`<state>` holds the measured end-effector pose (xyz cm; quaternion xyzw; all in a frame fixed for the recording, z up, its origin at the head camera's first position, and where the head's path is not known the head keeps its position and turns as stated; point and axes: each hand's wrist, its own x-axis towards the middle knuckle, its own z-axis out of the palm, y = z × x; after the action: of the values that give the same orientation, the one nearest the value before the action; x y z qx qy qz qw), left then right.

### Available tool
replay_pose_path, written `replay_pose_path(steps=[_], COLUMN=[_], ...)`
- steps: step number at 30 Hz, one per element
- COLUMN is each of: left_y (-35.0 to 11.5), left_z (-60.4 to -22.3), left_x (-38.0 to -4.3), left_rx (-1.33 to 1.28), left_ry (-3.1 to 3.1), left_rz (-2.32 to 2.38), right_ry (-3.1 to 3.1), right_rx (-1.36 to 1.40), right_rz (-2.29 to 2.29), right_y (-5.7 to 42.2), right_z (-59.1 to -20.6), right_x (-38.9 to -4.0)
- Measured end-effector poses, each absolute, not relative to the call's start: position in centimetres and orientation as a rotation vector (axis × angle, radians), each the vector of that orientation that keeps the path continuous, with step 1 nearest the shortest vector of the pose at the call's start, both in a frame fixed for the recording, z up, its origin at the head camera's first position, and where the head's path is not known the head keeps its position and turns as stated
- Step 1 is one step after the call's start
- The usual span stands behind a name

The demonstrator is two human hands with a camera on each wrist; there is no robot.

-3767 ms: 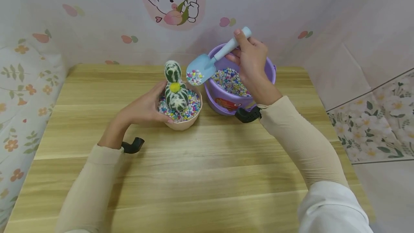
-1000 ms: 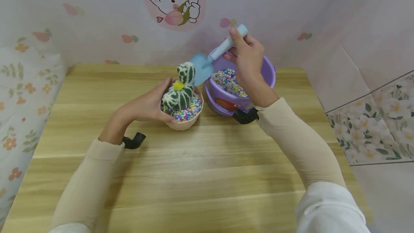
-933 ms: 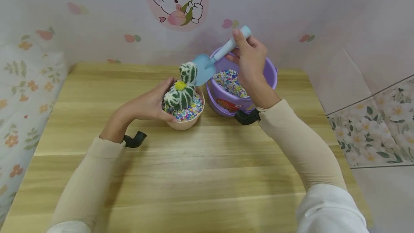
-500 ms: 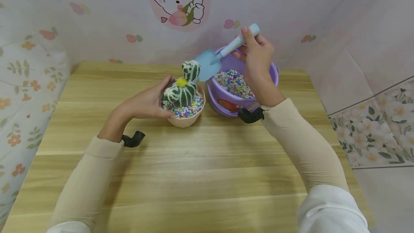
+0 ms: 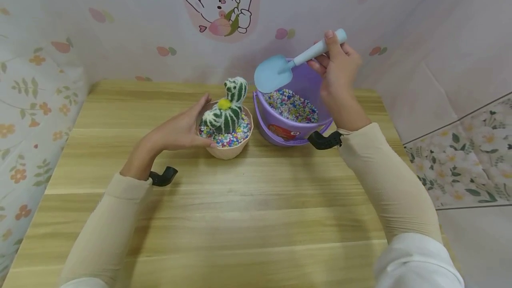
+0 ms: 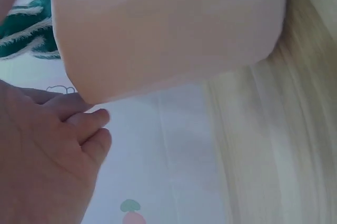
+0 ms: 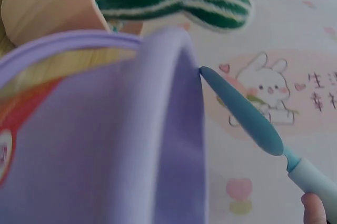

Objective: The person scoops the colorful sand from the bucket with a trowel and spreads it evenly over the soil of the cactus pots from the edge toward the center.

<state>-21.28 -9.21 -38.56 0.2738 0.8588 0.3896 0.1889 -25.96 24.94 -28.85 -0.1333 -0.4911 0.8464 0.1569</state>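
My left hand (image 5: 178,132) grips the side of a pale peach flowerpot (image 5: 229,153), thumb at the front of the rim. Out of its multicoloured pebbles (image 5: 242,133) rises a leaning green-and-white fuzzy cactus (image 5: 227,119) with a yellow flower. My right hand (image 5: 340,72) holds a light blue toy shovel (image 5: 274,74) by its handle above the purple bucket (image 5: 266,114). No pebbles show on the shovel's blade. Inside the bucket lie more coloured pebbles (image 5: 294,106). The right wrist view shows the shovel (image 7: 245,111) edge-on beside the bucket's rim (image 7: 158,71).
Both containers stand side by side on a wooden table (image 5: 240,217), near its back edge. Behind it hangs a printed cloth (image 5: 312,3) with a rabbit picture. A black wrist-camera mount (image 5: 325,140) juts from the right wrist, close to the bucket.
The shovel carried pebbles in the earliest frame; its blade now looks bare. My right hand has moved it right, away from the cactus. The cactus has gone from upright to leaning.
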Motion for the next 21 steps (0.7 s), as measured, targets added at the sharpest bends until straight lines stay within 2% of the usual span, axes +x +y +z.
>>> replay_pose_path(steps=[9, 21], left_y=[-11.0, -14.7], left_z=[-38.1, -38.9], left_x=[-20.3, -19.4], left_rx=[0.690, 0.635], left_ry=[2.530, 2.645], left_rz=[1.032, 1.001], right_ry=[-1.411, -1.639], right_rx=[-0.423, -0.520], right_rz=[2.444, 2.462], right_y=[28.2, 30.3], right_z=[-28.3, -29.6], right_x=[-25.4, -25.3])
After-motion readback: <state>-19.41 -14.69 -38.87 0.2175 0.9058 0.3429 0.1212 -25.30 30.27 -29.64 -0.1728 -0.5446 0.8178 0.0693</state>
